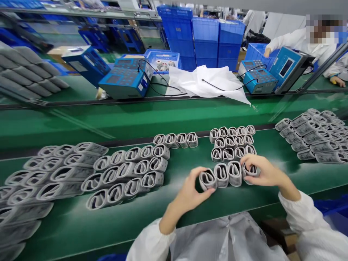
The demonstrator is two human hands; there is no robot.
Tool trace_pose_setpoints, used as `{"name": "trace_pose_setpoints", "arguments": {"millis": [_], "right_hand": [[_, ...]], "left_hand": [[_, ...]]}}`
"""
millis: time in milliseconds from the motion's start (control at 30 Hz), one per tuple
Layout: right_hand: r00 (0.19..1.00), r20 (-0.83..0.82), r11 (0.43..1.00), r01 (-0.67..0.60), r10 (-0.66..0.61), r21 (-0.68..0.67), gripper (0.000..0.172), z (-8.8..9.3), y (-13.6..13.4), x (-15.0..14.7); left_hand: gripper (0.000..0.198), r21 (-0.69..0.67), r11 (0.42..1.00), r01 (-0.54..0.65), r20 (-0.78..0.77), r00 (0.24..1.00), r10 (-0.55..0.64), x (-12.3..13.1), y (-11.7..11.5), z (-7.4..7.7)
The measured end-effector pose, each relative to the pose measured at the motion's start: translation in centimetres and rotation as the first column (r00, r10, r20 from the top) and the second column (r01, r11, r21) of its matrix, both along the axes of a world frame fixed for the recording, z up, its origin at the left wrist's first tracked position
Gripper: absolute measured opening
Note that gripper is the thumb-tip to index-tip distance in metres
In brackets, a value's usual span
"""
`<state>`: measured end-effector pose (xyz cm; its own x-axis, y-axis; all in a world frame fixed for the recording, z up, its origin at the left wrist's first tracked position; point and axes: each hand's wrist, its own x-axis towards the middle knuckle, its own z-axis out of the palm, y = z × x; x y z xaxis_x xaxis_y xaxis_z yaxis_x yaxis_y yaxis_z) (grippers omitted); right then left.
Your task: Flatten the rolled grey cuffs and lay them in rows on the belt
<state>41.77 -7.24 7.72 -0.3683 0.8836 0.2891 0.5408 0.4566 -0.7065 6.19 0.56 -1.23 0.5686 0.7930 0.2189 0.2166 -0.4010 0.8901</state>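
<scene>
My left hand (190, 192) grips the leftmost rolled grey cuff (208, 180) of a short row on the green work surface, thumb in front and fingers behind. At the row's other end, my right hand (265, 173) is closed around another rolled grey cuff (249, 169), partly hidden by the fingers. Between them more rolled cuffs (222, 175) stand side by side with their spiral ends up. Just behind, several rows of the same cuffs (230, 141) form a block, its nearest row close to my right fingers.
More rolled cuffs lie in groups at left (127, 170), far left (54, 174) and right (318, 136). Beyond the green surface (187, 214), a raised shelf holds blue instruments (123, 78) with black cables and a white sheet (201, 81). Blue crates (205, 40) are stacked behind; a co-worker's sleeve (288, 41) shows at upper right.
</scene>
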Motion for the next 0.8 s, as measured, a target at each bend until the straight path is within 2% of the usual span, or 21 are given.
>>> {"name": "trace_pose_setpoints", "arguments": {"millis": [100,167,233,267,333,400,467,533,600,700,800], "right_hand": [[0.983,0.183,0.976,0.034,0.006,-0.213,0.021,-1.3,-1.7,1.4],[0.973,0.229,0.974,0.043,0.009,-0.222,0.027,-1.2,-0.7,3.0],[0.972,0.233,0.991,0.070,-0.042,-0.110,0.035,-1.1,2.2,5.0],[0.966,0.245,0.994,0.100,-0.088,-0.036,0.043,-1.2,4.2,6.1],[0.929,0.320,0.982,0.167,-0.186,0.085,0.071,-2.0,8.4,7.9],[0.860,0.460,0.975,0.194,-0.221,0.108,0.102,-3.4,11.8,8.8],[0.783,0.584,0.975,0.202,-0.215,0.089,0.113,-5.1,13.3,8.6],[0.731,0.641,0.970,0.220,-0.232,0.099,0.106,-6.4,12.9,7.6],[0.700,0.651,0.953,0.263,-0.294,0.147,0.096,-7.0,11.2,6.0],[0.664,0.649,0.925,0.327,-0.371,0.194,0.091,-6.6,8.2,3.0],[0.636,0.655,0.905,0.373,-0.409,0.204,0.091,-6.0,5.7,0.4]], "left_hand": [[0.062,-0.067,0.997,0.046,-0.083,0.995,-0.051,2.0,-2.4,-2.7],[0.061,-0.021,1.000,0.010,-0.044,0.999,-0.011,3.9,-2.7,-3.6],[0.070,0.069,0.988,-0.139,0.003,0.990,0.139,5.4,-2.6,-4.0],[0.074,0.114,0.964,-0.239,0.027,0.971,0.237,5.9,-2.7,-4.1],[0.076,0.184,0.898,-0.400,0.073,0.917,0.393,6.4,-3.4,-4.3],[0.071,0.209,0.874,-0.438,0.099,0.899,0.427,6.5,-4.7,-4.3],[0.074,0.165,0.912,-0.376,0.074,0.926,0.369,6.4,-6.4,-4.4],[0.086,0.078,0.953,-0.293,0.019,0.956,0.292,6.5,-7.7,-4.6],[0.090,0.008,0.964,-0.266,-0.018,0.964,0.266,6.9,-8.4,-4.9],[0.076,-0.015,0.949,-0.314,-0.004,0.949,0.314,7.4,-8.0,-5.4],[0.059,-0.018,0.950,-0.312,0.035,0.949,0.313,6.8,-6.4,-5.5]]}}
